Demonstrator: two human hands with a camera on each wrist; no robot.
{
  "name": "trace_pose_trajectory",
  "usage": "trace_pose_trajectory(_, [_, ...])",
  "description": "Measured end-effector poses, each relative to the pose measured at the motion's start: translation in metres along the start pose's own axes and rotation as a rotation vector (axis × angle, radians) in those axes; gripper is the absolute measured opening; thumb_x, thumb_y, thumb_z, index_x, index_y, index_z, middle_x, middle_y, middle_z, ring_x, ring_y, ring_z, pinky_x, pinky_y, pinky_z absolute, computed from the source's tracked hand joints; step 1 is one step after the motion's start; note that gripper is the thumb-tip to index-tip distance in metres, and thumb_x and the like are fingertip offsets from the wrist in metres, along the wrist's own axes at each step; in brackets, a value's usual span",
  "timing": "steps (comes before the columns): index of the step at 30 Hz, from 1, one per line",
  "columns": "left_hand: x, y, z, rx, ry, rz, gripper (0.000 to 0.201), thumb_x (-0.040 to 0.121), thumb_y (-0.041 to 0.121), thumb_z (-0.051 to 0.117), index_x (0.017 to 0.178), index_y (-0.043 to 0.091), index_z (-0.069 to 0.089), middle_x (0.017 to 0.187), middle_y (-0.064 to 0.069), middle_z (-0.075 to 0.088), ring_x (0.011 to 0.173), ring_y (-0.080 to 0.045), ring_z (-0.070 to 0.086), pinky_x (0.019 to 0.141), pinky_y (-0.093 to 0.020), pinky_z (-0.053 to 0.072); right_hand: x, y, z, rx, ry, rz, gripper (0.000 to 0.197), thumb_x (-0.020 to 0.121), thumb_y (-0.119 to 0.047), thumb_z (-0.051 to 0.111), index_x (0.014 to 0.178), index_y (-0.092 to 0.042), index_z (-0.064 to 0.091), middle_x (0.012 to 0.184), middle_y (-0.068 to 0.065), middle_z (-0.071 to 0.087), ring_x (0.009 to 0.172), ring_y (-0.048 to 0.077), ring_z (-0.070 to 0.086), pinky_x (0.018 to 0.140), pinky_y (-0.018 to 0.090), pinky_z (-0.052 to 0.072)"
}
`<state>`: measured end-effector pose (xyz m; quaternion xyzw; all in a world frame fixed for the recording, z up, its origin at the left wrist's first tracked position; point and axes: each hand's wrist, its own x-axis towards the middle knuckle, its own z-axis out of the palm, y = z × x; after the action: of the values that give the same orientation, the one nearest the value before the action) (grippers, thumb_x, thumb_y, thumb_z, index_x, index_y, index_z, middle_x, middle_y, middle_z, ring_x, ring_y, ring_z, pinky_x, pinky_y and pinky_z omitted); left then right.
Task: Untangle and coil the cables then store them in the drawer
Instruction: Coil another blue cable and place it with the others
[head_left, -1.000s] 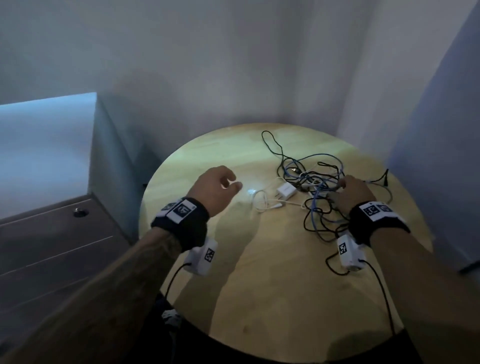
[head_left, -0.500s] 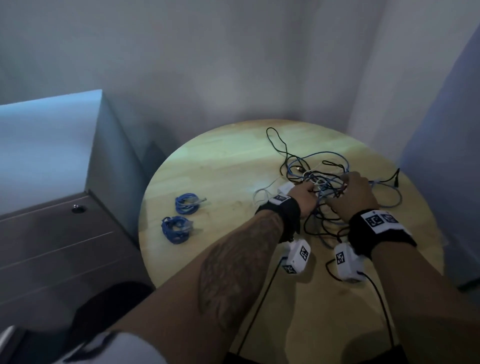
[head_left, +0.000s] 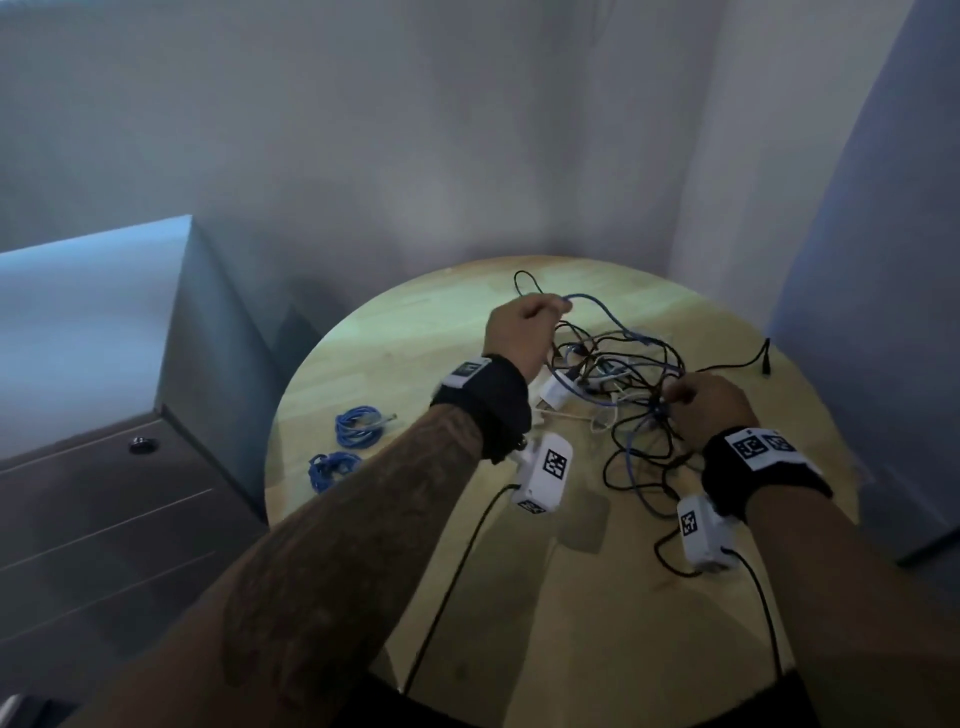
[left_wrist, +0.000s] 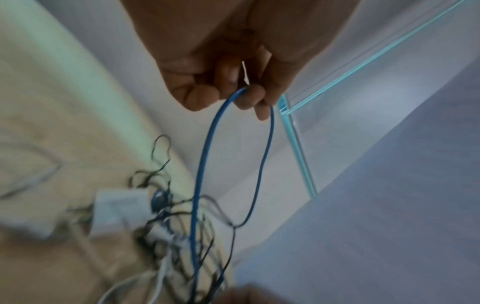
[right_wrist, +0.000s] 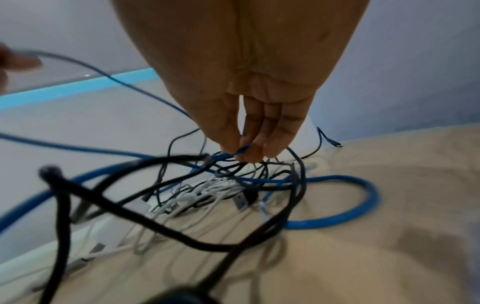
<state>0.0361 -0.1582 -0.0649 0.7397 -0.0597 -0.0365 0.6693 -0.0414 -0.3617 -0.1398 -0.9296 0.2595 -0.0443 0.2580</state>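
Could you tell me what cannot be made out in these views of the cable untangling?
- Head view: where each strand runs in the tangle; the cables overlap.
- Head view: the right hand fingertips, behind its own back.
- Left wrist view: the white adapter; motion blur.
- Head view: the drawer contents; it is closed.

Counter (head_left: 597, 597): round, pale wood, smooth, faint satin sheen.
Blue cable (left_wrist: 205, 156): smooth plastic jacket, slightly glossy.
Black cables (right_wrist: 166, 232): matt rubbery sheath.
White cables (right_wrist: 207, 191): smooth plastic.
Drawer unit (head_left: 104, 530), left: dark matt fronts, small round metal lock (head_left: 142, 444).
Wrist bands (head_left: 488, 400): black cloth.
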Motion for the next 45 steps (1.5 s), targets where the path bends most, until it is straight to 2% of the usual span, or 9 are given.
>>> trace_pose_trajectory(2, [0.005, 0.023, -0.017, -0.010, 0.037, 0.107, 0.019, 0.092, 0.015, 0.061, 0.099, 0.006, 0.076, 0.069, -0.007, 0.059, 0.053, 0.005, 0.046, 0.054, -0.014, 0.034, -0.001, 0.001, -0.001, -0.018, -0.010, 0.018, 0.022, 0.098, -0.013, 0.054, 0.113, -0.011, 0.070, 0.125, 0.018, 0.063, 0.107, 0.039, 0.059, 0.092, 0.042, 0.051])
trace_pose_trajectory(9, [0.003, 0.073, -0.045, 0.088, -0.112, 0.299, 0.020, 0.096, 0.014, 0.054, 0.099, 0.011, 0.074, 0.050, 0.021, 0.052, 0.057, 0.000, 0.047, 0.056, -0.016, 0.037, -0.009, -0.070, -0.024, 0.260, 0.264, -0.290, 0.066, 0.089, -0.026, 0.067, 0.147, -0.026, 0.036, 0.117, 0.001, 0.047, 0.089, 0.020, 0.050, 0.082, 0.030, 0.040])
trace_pose_trajectory(14, [0.003, 0.100, -0.059, -0.009, -0.107, 0.338, 0.019, 0.096, 0.015, 0.053, 0.092, 0.018, 0.072, 0.062, 0.004, 0.047, 0.054, -0.008, 0.042, 0.049, -0.022, 0.038, -0.023, -0.105, -0.013, 0.459, -0.067, -0.312, 0.037, 0.096, -0.020, 0.053, 0.132, -0.021, 0.058, 0.129, 0.002, 0.053, 0.116, 0.022, 0.053, 0.089, 0.024, 0.035])
trace_pose_trajectory(18, [0.010, 0.116, -0.082, -0.129, -0.036, 0.326, 0.017, 0.096, 0.017, 0.054, 0.094, 0.018, 0.071, 0.066, 0.003, 0.048, 0.048, -0.006, 0.040, 0.049, -0.022, 0.038, -0.030, -0.102, -0.004, 0.283, -0.092, -0.395, 0.033, 0.092, -0.022, 0.060, 0.125, -0.022, 0.061, 0.125, -0.002, 0.052, 0.105, 0.019, 0.055, 0.090, 0.028, 0.042])
trace_pose_trajectory(22, [0.017, 0.125, -0.104, -0.239, 0.009, 0.320, 0.016, 0.096, 0.016, 0.055, 0.096, 0.014, 0.071, 0.067, 0.002, 0.049, 0.047, -0.008, 0.038, 0.048, -0.023, 0.036, -0.033, -0.094, -0.002, 0.017, -0.245, -0.378, 0.015, 0.097, -0.035, 0.055, 0.090, -0.025, 0.064, 0.100, 0.001, 0.066, 0.095, 0.024, 0.062, 0.080, 0.032, 0.046])
trace_pose_trajectory(31, [0.008, 0.096, -0.114, -0.338, -0.148, 0.169, 0.022, 0.098, 0.024, 0.054, 0.107, 0.009, 0.069, 0.068, 0.001, 0.049, 0.055, -0.013, 0.046, 0.055, -0.028, 0.048, -0.067, -0.138, 0.004, 0.656, -0.740, -0.302, 0.021, 0.090, -0.023, 0.070, 0.110, -0.016, 0.070, 0.080, 0.005, 0.067, 0.075, 0.016, 0.064, 0.070, 0.026, 0.055])
trace_pose_trajectory(38, [-0.006, 0.056, -0.136, -0.365, -0.093, -0.080, 0.069, 0.090, 0.075, 0.028, 0.115, 0.023, 0.065, 0.108, 0.002, 0.063, 0.097, -0.021, 0.062, 0.081, -0.037, 0.044, -0.070, -0.164, -0.007, 0.895, -0.319, -0.370, 0.020, 0.094, -0.020, 0.064, 0.085, -0.002, 0.065, 0.071, 0.011, 0.053, 0.063, 0.019, 0.048, 0.063, 0.028, 0.051])
trace_pose_trajectory(42, [-0.043, 0.014, -0.126, -0.033, -0.249, -0.047, 0.028, 0.092, 0.038, 0.062, 0.114, 0.020, 0.065, 0.110, -0.002, 0.070, 0.085, -0.016, 0.070, 0.073, -0.036, 0.053, -0.071, -0.158, -0.008, 0.686, -0.120, -0.425, 0.030, 0.092, -0.029, 0.067, 0.080, -0.002, 0.063, 0.065, 0.006, 0.051, 0.060, 0.018, 0.047, 0.063, 0.037, 0.050])
trace_pose_trajectory(45, [-0.055, -0.008, -0.123, 0.021, -0.167, 0.077, 0.019, 0.092, 0.003, 0.056, 0.104, 0.017, 0.058, 0.088, -0.007, 0.067, 0.064, -0.022, 0.067, 0.060, -0.034, 0.051, -0.074, -0.147, -0.008, 0.602, -0.110, -0.398, 0.032, 0.092, -0.031, 0.067, 0.066, -0.013, 0.059, 0.056, -0.009, 0.053, 0.056, 0.014, 0.048, 0.063, 0.035, 0.047])
